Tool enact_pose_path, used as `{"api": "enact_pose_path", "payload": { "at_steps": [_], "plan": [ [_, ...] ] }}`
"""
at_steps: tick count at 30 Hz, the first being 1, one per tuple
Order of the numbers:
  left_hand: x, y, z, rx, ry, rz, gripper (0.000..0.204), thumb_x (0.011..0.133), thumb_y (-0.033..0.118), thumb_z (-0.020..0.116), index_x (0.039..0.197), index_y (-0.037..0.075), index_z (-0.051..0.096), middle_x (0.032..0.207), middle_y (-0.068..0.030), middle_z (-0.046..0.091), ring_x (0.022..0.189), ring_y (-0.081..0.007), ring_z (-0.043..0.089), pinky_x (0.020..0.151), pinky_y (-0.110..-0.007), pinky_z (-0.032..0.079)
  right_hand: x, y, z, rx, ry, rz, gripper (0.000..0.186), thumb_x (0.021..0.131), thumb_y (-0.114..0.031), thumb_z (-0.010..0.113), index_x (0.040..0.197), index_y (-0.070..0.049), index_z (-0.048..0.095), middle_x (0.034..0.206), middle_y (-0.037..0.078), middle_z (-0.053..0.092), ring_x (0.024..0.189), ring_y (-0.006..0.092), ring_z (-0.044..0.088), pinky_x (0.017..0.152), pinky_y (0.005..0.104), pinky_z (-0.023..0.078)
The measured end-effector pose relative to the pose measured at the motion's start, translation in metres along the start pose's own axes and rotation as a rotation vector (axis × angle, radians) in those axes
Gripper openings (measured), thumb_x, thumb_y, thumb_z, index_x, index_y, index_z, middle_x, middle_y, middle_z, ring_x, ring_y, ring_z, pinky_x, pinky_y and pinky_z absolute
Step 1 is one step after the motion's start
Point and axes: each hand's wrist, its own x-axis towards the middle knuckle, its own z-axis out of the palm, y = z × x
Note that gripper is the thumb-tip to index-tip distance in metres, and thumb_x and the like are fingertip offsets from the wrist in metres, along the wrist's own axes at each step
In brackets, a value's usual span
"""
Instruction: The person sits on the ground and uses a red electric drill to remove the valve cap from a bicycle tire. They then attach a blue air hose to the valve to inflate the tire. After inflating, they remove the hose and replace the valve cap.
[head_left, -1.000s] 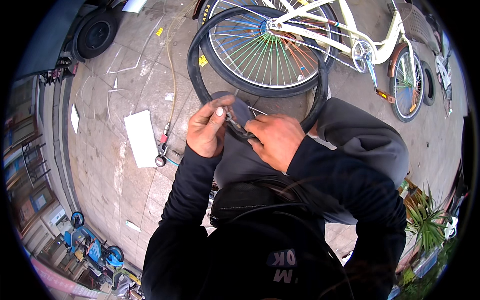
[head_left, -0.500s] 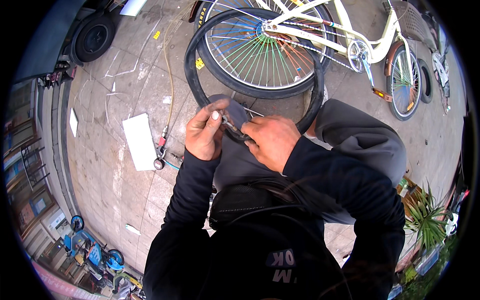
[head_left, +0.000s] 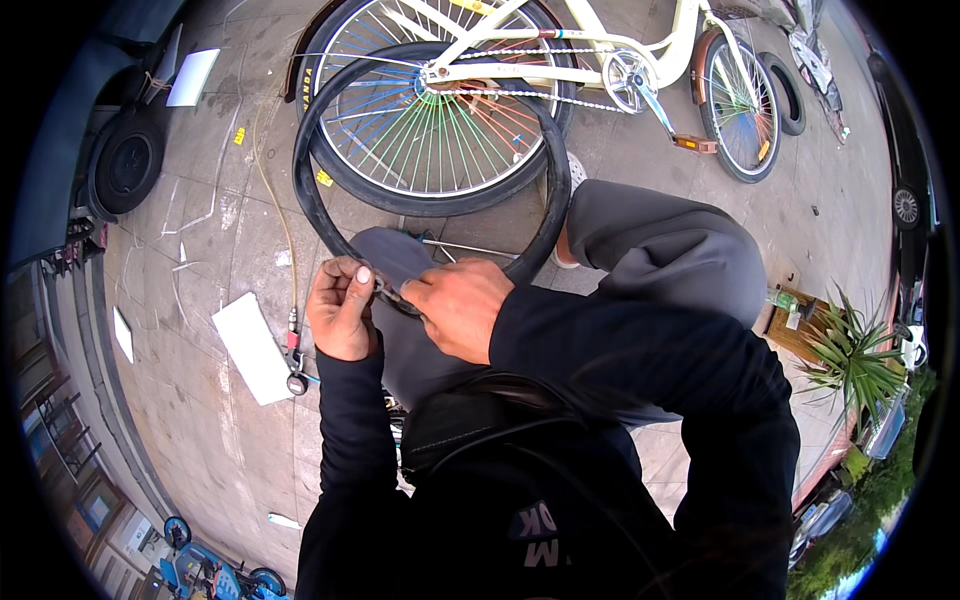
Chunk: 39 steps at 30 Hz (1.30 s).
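Observation:
A black bicycle inner tube (head_left: 304, 170) hangs in a big loop in front of my knees, its lower part between my two hands. My left hand (head_left: 343, 308) is closed at the loop's lower left, thumb and fingers pinched around the tube. A small greyish metal piece, too small to name, shows beside the thumb tip. Closed on the same stretch of tube, my right hand (head_left: 463, 308) has its fingertips close to the left ones. Behind the loop lies a cream bicycle (head_left: 520, 70), its rear wheel (head_left: 430, 190) with coloured spokes partly seen through it.
On the paving at my left are a white board (head_left: 255, 350) and a tyre inflator with a round gauge (head_left: 296, 382) on a yellowish hose. Another tyre (head_left: 785, 92) lies beyond the front wheel. A spiky plant (head_left: 855, 355) stands at the right, a car wheel (head_left: 130, 165) far left.
The view has swung, so the bicycle, the loop and my hands sit further left in the picture. Both hands stay closed on the inner tube, close together.

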Motion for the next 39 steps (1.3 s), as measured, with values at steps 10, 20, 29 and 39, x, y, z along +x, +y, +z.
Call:
{"api": "enact_pose_path", "payload": {
  "at_steps": [10, 20, 29, 39],
  "plan": [
    [-0.007, 0.004, 0.0, -0.338, -0.154, -0.141, 0.02, 0.1, 0.016, 0.057, 0.112, 0.001, 0.059, 0.12, -0.0136, 0.062, 0.11, -0.0282, 0.062, 0.096, -0.043, 0.051, 0.008, 0.006, 0.006, 0.461, 0.082, 0.173, 0.022, 0.087, -0.028, 0.071, 0.1, -0.01, 0.07, 0.084, 0.017, 0.07, 0.081, 0.0391, 0.068, 0.074, 0.0474, 0.053],
    [-0.005, -0.009, 0.004, -0.336, -0.117, -0.102, 0.022, 0.1, 0.018, 0.057, 0.115, 0.001, 0.059, 0.113, -0.014, 0.063, 0.102, -0.0237, 0.061, 0.084, -0.035, 0.051, 0.013, 0.005, 0.001, 0.413, 0.064, 0.226, 0.021, 0.088, -0.03, 0.067, 0.098, -0.012, 0.071, 0.082, 0.015, 0.07, 0.082, 0.0383, 0.067, 0.075, 0.0509, 0.052],
    [0.001, -0.02, -0.001, -0.345, -0.117, -0.033, 0.016, 0.098, 0.012, 0.062, 0.112, 0.003, 0.06, 0.105, -0.0106, 0.064, 0.093, -0.019, 0.062, 0.079, -0.032, 0.053, 0.013, 0.004, 0.002, 0.393, 0.134, 0.178, 0.019, 0.087, -0.028, 0.069, 0.096, -0.011, 0.07, 0.074, 0.017, 0.067, 0.073, 0.0395, 0.066, 0.068, 0.0489, 0.052],
    [0.001, -0.01, 0.005, -0.218, -0.222, -0.045, 0.031, 0.103, 0.024, 0.051, 0.119, -0.003, 0.056, 0.116, -0.0205, 0.064, 0.108, -0.0277, 0.062, 0.097, -0.039, 0.047, 0.011, 0.005, 0.003, 0.402, 0.084, 0.246, 0.021, 0.091, -0.03, 0.064, 0.099, -0.012, 0.07, 0.08, 0.015, 0.07, 0.08, 0.0381, 0.067, 0.074, 0.0509, 0.052]
  ]
}}
